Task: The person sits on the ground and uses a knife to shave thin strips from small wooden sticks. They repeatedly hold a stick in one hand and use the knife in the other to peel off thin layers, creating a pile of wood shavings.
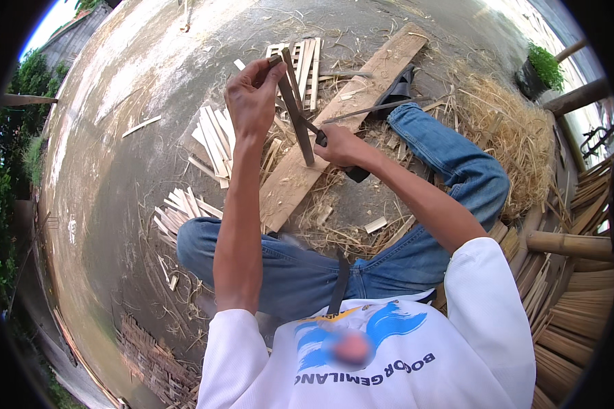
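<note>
Grey floor (116,225) (patchily pale), green foliage (4,198) leftward

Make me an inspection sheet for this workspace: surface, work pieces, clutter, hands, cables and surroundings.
Surface: wooden plank lying on the ground, set at a slant.
Job's things: dark strip held near upright, its lower end apparently on the plank; knife with a dark handle, its blade at the strip.
Clutter: pale slats in loose piles; heap of straw-coloured shavings to the right.
Hands: left hand pinches the strip's top; right hand grips the knife.
Cables: nothing seen.
Surroundings: potted plant and bamboo pole at right; greenery far left.
</note>
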Tool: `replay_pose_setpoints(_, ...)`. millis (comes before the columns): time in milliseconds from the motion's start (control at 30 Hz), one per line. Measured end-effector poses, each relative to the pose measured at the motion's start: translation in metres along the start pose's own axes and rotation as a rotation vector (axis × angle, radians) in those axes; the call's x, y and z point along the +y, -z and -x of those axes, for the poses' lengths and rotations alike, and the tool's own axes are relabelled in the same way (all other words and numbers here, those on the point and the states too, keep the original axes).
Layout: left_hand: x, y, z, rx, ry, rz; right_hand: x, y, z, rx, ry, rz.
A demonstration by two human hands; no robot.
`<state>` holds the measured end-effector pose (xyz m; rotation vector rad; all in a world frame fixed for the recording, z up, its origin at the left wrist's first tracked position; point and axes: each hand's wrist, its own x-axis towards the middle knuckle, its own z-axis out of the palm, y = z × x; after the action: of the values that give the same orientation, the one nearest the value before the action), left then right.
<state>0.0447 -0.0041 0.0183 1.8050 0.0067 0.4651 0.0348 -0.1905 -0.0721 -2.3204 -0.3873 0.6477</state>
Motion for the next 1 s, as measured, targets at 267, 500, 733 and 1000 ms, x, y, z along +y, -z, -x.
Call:
replay_pose_setpoints(267,0.004,-0.004,-0.002,0.000,-0.025,-0.096,0.016,-0.011,-0.008,0.209,0.151,0.289)
replay_pose_setpoints(500,-0.003,0.003,0.022,0.027,-0.062,0.036,0.077,0.003,-0.005,0.311,0.193,0.327)
replay_pose_setpoints(733,0.002,0.001,0.018,0.005,-0.057,0.010,0.124,-0.135,0.041,0.095,-0.283,-0.063)
replay_pose_setpoints(1000,-0.022,0.042,0.016,0.142,0.035,0.237,0.157,-0.089,0.037,0.307,-0.351,0.056)
